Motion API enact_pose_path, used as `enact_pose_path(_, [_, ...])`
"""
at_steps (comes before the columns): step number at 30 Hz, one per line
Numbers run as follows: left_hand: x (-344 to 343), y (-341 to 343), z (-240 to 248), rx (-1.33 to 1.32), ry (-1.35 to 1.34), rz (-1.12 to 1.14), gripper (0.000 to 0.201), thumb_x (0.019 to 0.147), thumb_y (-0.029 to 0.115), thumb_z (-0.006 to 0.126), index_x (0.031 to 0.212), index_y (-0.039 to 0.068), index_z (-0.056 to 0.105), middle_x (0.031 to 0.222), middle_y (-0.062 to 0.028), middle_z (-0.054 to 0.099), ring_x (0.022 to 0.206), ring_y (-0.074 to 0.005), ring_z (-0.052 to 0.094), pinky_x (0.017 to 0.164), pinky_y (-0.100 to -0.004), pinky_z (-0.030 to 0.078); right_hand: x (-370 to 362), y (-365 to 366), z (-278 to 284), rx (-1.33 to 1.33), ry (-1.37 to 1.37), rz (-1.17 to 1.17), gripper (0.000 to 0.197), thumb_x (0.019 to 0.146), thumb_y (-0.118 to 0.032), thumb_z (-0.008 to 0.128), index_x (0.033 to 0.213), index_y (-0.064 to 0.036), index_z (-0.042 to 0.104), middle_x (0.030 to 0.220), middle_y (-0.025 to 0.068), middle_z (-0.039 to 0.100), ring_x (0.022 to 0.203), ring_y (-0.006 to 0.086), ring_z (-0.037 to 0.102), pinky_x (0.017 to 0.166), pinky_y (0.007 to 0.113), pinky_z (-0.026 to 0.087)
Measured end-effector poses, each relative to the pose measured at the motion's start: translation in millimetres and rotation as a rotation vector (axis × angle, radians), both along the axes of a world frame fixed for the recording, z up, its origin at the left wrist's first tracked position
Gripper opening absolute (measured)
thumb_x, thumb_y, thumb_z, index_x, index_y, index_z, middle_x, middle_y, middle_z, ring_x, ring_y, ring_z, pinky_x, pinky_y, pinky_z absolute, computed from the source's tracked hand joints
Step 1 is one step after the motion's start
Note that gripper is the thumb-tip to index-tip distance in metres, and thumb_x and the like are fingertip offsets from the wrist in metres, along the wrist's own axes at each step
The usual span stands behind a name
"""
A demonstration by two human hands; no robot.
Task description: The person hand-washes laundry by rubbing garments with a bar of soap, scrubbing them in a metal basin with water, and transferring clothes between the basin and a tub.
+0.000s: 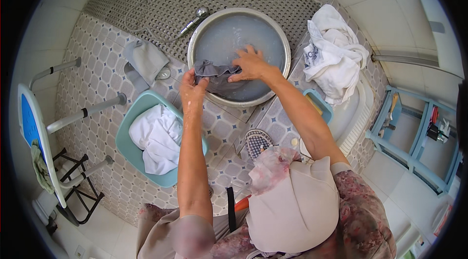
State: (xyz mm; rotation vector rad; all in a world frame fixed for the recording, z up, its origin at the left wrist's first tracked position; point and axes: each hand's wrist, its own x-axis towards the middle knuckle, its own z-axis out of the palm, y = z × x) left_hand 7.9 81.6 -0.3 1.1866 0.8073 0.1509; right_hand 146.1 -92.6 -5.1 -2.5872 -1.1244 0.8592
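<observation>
A wide metal basin of cloudy water sits on the floor in front of me. Over its near-left rim hangs a wet dark grey cloth garment, partly dipping into the water. My left hand pinches the garment's left end at the rim. Fingers spread, my right hand is over the water, its thumb against the garment's right end. Beside my left forearm stands a light teal tub with white cloth in it.
A shower head with a hose lies on a perforated grey mat. White towels are piled at the right, above a small blue container. Grey slippers lie left; a blue-seated chair stands beyond. A blue shelf is far right.
</observation>
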Motion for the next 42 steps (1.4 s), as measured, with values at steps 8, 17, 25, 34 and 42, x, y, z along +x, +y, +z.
enact_pose_path(8, [-5, 18, 5, 0.318, 0.163, 0.060, 0.014, 0.077, 0.005, 0.069, 0.091, 0.002, 0.065, 0.076, 0.0003, 0.059, 0.061, -0.0071, 0.049, 0.053, -0.0219, 0.037, 1, -39, -25, 0.562, 0.441, -0.605, 0.042, 0.072, -0.031, 0.078, 0.103, -0.0045, 0.069, 0.115, 0.0178, 0.059, 0.107, 0.0315, 0.054, 0.094, 0.038, 0.044])
enact_pose_path(17, [-4, 17, 2, 0.164, 0.139, 0.225, 0.017, 0.082, 0.013, 0.070, 0.096, 0.004, 0.066, 0.080, -0.0017, 0.060, 0.059, -0.0072, 0.050, 0.050, -0.0230, 0.041, 20, -57, -23, 0.746, 0.750, -1.163, 0.025, 0.077, -0.013, 0.067, 0.098, 0.0001, 0.064, 0.094, 0.0107, 0.066, 0.086, 0.0217, 0.063, 0.082, 0.029, 0.049])
enact_pose_path(25, [0, -21, 12, 0.114, 0.054, -0.076, 0.055, 0.088, 0.017, 0.065, 0.137, 0.003, 0.047, 0.109, -0.0076, 0.057, 0.086, -0.0124, 0.058, 0.068, -0.0238, 0.048, -29, -18, -4, 0.165, -0.150, -0.444, 0.089, 0.070, -0.027, 0.079, 0.146, -0.0259, 0.033, 0.149, 0.0264, 0.018, 0.128, 0.0579, 0.025, 0.097, 0.061, 0.041])
enact_pose_path(34, [16, -35, 14, -0.270, 0.221, -0.084, 0.091, 0.087, 0.041, 0.064, 0.153, 0.006, 0.012, 0.147, -0.0190, 0.035, 0.131, -0.0315, 0.041, 0.105, -0.0514, 0.032, -14, -11, -28, 0.738, 0.637, -1.003, 0.044, 0.073, 0.008, 0.057, 0.114, -0.0054, 0.066, 0.105, 0.0152, 0.064, 0.092, 0.0231, 0.063, 0.082, 0.032, 0.052])
enact_pose_path(42, [26, -11, -29, -0.873, -0.034, -0.003, 0.053, 0.091, 0.050, 0.053, 0.126, 0.011, 0.053, 0.122, -0.0107, 0.057, 0.114, -0.0235, 0.055, 0.097, -0.0403, 0.044, -53, 42, 72, 0.992, 0.997, -0.853, 0.023, 0.072, 0.006, 0.056, 0.092, -0.0044, 0.063, 0.095, 0.0083, 0.063, 0.085, 0.0184, 0.061, 0.074, 0.031, 0.052])
